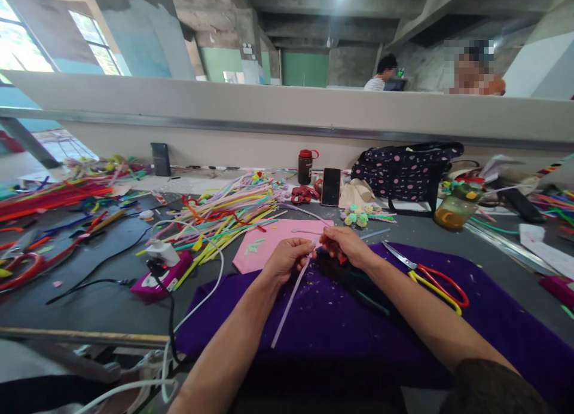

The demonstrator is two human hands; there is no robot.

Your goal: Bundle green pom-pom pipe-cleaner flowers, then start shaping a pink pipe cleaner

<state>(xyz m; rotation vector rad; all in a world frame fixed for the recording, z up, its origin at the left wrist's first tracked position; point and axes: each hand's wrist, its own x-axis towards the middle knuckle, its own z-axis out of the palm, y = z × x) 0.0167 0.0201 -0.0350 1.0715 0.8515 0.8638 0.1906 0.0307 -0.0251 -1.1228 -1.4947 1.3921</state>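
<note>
Both hands meet over the front of the table, closed around a pale lilac pipe cleaner (290, 303). My left hand (288, 260) pinches it, and one end hangs down toward me. My right hand (344, 245) has its fingertips closed at the same spot; a small pale part between the hands is mostly covered by the fingers. A purple cloth (219, 324) lies below them, with a long dark object (365, 296) on it beneath my right forearm. Right of that forearm rest scissors (415, 266) with red and yellow handles. A pink sheet (278, 232) lies just beyond my hands, bearing small green pieces.
Bundles of coloured pipe cleaners (233, 205) spread behind and left. A magenta power strip (182, 276) with cables sits left. Along the back stand a dark bottle (305, 170), a phone (330, 188), a patterned bag (399, 175) and a jug (456, 208). Two people are beyond the partition.
</note>
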